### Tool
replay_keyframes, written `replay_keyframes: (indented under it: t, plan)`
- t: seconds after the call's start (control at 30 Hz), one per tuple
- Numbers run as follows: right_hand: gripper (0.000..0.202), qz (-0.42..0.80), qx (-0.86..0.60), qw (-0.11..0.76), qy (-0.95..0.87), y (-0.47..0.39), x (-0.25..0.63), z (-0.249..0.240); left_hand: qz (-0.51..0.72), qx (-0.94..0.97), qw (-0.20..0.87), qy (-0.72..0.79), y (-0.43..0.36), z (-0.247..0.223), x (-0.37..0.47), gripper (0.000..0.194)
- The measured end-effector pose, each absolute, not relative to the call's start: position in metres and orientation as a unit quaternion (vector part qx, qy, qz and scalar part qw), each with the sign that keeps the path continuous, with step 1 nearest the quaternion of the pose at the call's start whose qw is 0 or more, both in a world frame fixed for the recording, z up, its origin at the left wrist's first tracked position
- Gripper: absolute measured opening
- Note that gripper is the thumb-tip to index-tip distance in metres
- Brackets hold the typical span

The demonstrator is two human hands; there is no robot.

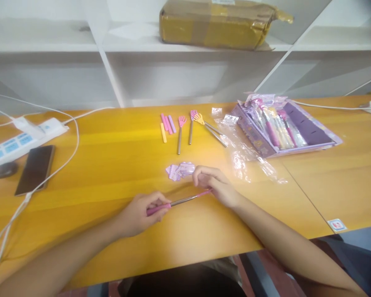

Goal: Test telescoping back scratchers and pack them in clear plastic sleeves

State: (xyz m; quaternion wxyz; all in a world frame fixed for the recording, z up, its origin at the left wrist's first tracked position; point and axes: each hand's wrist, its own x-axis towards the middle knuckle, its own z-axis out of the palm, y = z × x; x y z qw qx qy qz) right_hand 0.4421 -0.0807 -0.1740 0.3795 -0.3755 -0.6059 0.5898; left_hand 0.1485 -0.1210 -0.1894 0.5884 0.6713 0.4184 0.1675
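A telescopic back scratcher point(184, 200) with a pink grip, a metal rod and a pink head lies between my two hands above the table. My left hand point(146, 211) is closed around its pink grip. My right hand point(219, 185) pinches the head end, and its fingers hide most of the head. Beyond them is a small pile of purple printed cards point(181, 171). Farther back lie a pink claw-headed rod point(179, 136), a purplish-pink one point(191, 130) and yellow-headed metal rods point(199, 119). Loose pink, purple and yellow grips point(167, 124) sit to their left.
A purple display box point(317, 132) with bagged back scratchers stands at the back right, beside clear plastic bags point(241, 163). At left are a power strip point(27, 138), cables, a phone point(35, 169) and a mouse point(5, 170). A taped parcel point(216, 24) rests on the shelf.
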Motion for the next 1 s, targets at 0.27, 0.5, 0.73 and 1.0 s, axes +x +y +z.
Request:
replay_keyframes:
  t: [0.27, 0.5, 0.73, 1.0]
  plan:
    - [0.034, 0.683, -0.326, 0.416, -0.505, -0.096, 0.415, -0.181, 0.166, 0.740, 0.507, 0.410, -0.122, -0.188, 0.146, 0.024]
    - [0.033, 0.710, -0.290, 0.418, -0.487, -0.102, 0.400, -0.190, 0.159, 0.764, 0.486, 0.395, -0.121, -0.190, 0.144, 0.023]
    - [0.032, 0.719, -0.272, 0.417, -0.484, -0.104, 0.396, -0.193, 0.161, 0.766, 0.482, 0.394, -0.121, -0.190, 0.142, 0.021]
    - [0.032, 0.570, -0.310, 0.348, -0.677, -0.085, 0.419, -0.155, 0.171, 0.774, 0.463, 0.396, -0.110, -0.187, 0.140, 0.026]
